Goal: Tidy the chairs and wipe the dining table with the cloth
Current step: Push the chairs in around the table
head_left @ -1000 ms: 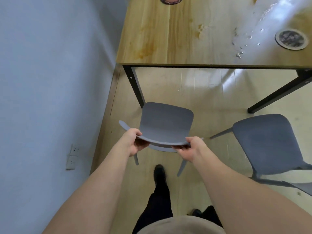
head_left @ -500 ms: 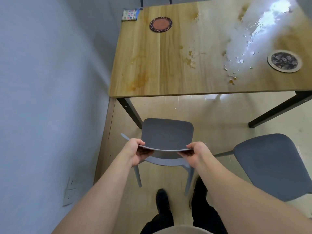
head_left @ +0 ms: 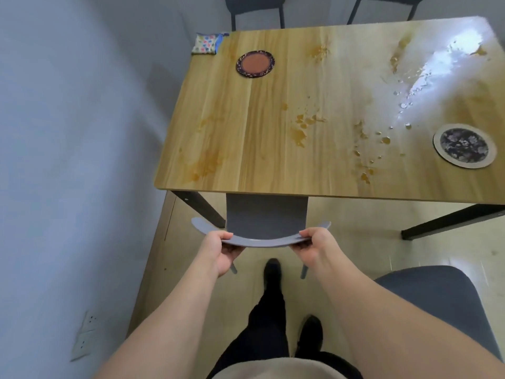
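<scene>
A grey chair (head_left: 266, 220) stands at the near edge of the wooden dining table (head_left: 246, 138), its seat partly under the tabletop. My left hand (head_left: 221, 248) grips the left part of its curved backrest and my right hand (head_left: 314, 246) grips the right part. The tabletop carries brown stains and a wet, shiny patch (head_left: 426, 77) toward the right. A folded patterned cloth (head_left: 206, 43) lies on the table's far left corner.
A second grey chair (head_left: 437, 296) stands at my right, away from the table. Two dark chairs (head_left: 257, 9) stand at the far side. Two round coasters (head_left: 255, 63) (head_left: 464, 145) lie on the table. A grey wall with sockets (head_left: 84, 335) runs along the left.
The chair has slid forward with both hands on its backrest, so its seat now sits partly under the table. I have stepped closer and more of the tabletop shows.
</scene>
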The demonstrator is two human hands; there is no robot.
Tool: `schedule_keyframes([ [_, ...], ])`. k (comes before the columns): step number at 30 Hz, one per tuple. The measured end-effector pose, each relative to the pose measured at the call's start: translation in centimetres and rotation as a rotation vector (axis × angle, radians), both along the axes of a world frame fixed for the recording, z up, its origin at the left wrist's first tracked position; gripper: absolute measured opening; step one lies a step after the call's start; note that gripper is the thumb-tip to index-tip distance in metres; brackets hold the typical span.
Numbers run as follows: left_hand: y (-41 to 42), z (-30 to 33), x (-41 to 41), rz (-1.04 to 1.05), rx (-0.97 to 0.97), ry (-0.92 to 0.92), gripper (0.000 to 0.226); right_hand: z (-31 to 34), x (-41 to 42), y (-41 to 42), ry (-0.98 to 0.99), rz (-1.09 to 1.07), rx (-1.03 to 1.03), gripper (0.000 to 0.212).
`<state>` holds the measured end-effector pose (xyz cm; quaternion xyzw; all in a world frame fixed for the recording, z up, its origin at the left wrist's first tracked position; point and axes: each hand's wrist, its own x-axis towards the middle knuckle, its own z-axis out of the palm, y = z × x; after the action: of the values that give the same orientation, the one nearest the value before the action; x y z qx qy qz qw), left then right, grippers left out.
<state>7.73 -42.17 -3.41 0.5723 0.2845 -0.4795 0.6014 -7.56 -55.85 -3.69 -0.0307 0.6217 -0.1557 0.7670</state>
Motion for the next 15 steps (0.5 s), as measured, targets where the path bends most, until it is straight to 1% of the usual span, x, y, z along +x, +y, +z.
schedule_keyframes([
  [2,-1.9,-1.2,1.2,0.038,-0.002,-0.001,0.023,-0.7,1.2,-1.7,0.000,-0.046,-0.003,0.034],
  [4,-3.9,-2.2,2.9,0.008,0.002,0.006,0.022,-1.4,2.5,-3.0,-0.008,-0.075,-0.005,0.042],
  [6,-5.3,-3.5,4.4,0.036,-0.005,0.012,0.022,-2.2,3.7,-4.1,-0.010,-0.126,0.005,0.049],
  [9,-6.8,-4.8,5.1,0.059,-0.013,0.024,0.023,-3.3,4.6,-5.6,0.028,-0.131,-0.005,0.054],
  [11,-7.0,-5.6,5.1,0.087,-0.029,0.035,0.024,-4.3,4.8,-6.0,0.032,-0.175,0.018,0.060],
  [15,-7.7,-7.2,6.0,0.101,-0.042,0.062,0.022,-6.5,5.4,-6.8,0.008,-0.211,0.043,0.061],
])
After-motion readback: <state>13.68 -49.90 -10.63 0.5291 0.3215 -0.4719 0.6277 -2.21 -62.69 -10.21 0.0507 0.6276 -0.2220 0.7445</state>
